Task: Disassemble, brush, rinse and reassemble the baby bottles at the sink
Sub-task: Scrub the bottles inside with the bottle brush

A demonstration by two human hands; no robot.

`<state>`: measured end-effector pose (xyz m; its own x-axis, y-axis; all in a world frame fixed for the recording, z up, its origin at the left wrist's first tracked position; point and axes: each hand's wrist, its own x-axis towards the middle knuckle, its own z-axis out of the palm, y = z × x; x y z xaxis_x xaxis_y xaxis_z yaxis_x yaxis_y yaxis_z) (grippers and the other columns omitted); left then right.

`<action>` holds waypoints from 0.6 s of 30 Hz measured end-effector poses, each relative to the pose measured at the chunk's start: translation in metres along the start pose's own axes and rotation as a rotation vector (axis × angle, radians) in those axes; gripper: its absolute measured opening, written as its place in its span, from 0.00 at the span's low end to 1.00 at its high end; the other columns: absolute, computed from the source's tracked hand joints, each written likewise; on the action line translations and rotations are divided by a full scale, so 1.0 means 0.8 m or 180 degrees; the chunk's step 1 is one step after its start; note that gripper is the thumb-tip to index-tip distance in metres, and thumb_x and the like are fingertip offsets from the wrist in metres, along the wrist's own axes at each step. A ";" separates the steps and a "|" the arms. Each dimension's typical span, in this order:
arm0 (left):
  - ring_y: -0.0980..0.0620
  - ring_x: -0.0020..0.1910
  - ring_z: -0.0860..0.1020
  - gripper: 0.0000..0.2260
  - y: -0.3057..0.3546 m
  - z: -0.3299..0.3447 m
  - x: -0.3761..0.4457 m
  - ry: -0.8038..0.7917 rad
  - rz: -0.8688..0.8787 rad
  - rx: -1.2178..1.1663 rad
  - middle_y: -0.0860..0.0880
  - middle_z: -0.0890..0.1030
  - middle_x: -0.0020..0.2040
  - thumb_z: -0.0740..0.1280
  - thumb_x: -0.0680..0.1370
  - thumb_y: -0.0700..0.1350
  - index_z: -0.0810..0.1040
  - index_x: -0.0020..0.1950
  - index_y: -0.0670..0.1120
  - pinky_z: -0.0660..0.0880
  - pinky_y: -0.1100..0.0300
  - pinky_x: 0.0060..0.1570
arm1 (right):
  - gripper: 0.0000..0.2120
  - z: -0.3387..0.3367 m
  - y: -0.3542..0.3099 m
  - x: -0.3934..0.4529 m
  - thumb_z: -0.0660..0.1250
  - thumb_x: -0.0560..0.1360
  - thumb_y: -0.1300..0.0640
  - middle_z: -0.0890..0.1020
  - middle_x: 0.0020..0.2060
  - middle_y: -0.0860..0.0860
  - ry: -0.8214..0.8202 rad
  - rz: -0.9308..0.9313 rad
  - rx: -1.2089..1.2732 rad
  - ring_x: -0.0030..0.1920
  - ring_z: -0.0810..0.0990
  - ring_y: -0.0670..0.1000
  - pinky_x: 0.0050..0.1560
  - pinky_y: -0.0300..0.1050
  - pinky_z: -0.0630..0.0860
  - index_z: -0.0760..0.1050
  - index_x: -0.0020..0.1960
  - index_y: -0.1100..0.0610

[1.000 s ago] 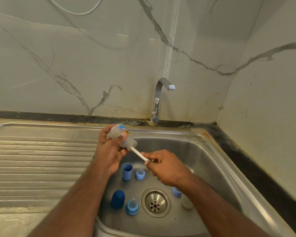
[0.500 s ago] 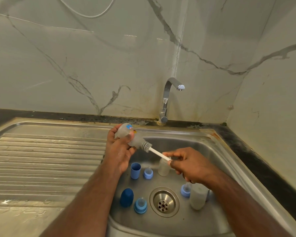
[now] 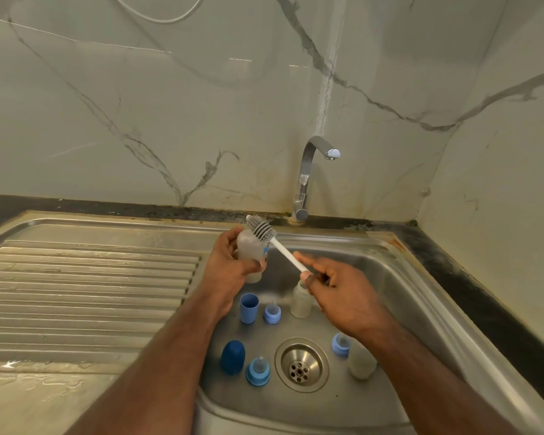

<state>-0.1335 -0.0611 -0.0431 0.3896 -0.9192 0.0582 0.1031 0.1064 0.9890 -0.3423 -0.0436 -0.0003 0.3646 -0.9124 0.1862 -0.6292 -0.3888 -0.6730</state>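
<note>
The brush (image 3: pixel 261 229) has come out of the bottle (image 3: pixel 248 251) since half a second ago, when its bristles were just at the mouth, and a second ago when they were buried inside; now the grey head lies against the outside of the bottle's upper end, so I judge the inside scrub of this bottle done and an outer scrub or a rinse next; the left hand (image 3: pixel 230 266) grasps the bottle, fingers wrapped round its body, over the back left corner of the sink (image 3: pixel 399 277); the right hand (image 3: pixel 336 290) pinches the white handle near its lower end; the bottle's long axis stands near upright, its mouth apparently downward toward the basin, though the fingers hide it; the brush slants from the right hand up and left toward the back rim, bristles uppermost; two more bottles (image 3: pixel 300 301), the caps (image 3: pixel 232 356) and teats (image 3: pixel 258 370) wait on the sink floor; the tap (image 3: pixel 311 171) runs dry.
</note>
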 end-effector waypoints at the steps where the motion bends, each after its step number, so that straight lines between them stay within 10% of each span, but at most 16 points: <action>1: 0.49 0.61 0.79 0.35 -0.001 0.000 0.000 -0.0007 0.0045 0.0202 0.51 0.79 0.62 0.77 0.68 0.28 0.71 0.68 0.54 0.81 0.50 0.56 | 0.19 -0.001 -0.001 -0.001 0.63 0.82 0.50 0.79 0.42 0.38 -0.0031 -0.0025 -0.0078 0.34 0.76 0.36 0.35 0.30 0.71 0.70 0.71 0.36; 6: 0.55 0.59 0.79 0.33 0.000 0.000 -0.008 -0.0263 0.0369 0.0787 0.56 0.80 0.60 0.78 0.68 0.31 0.73 0.65 0.57 0.80 0.57 0.54 | 0.19 -0.012 0.006 0.009 0.59 0.83 0.48 0.82 0.54 0.43 0.0156 0.0175 -0.0650 0.39 0.75 0.41 0.44 0.36 0.73 0.69 0.73 0.38; 18: 0.52 0.60 0.79 0.33 0.000 -0.002 -0.006 -0.0117 0.0394 0.0736 0.53 0.81 0.61 0.79 0.67 0.31 0.74 0.66 0.53 0.78 0.61 0.51 | 0.17 -0.011 0.003 0.004 0.62 0.82 0.48 0.79 0.41 0.37 0.0146 0.0058 -0.0414 0.35 0.75 0.40 0.38 0.32 0.68 0.72 0.70 0.37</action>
<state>-0.1342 -0.0563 -0.0432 0.3522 -0.9182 0.1814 -0.1567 0.1332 0.9786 -0.3482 -0.0483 0.0049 0.3223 -0.9232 0.2093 -0.7202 -0.3826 -0.5787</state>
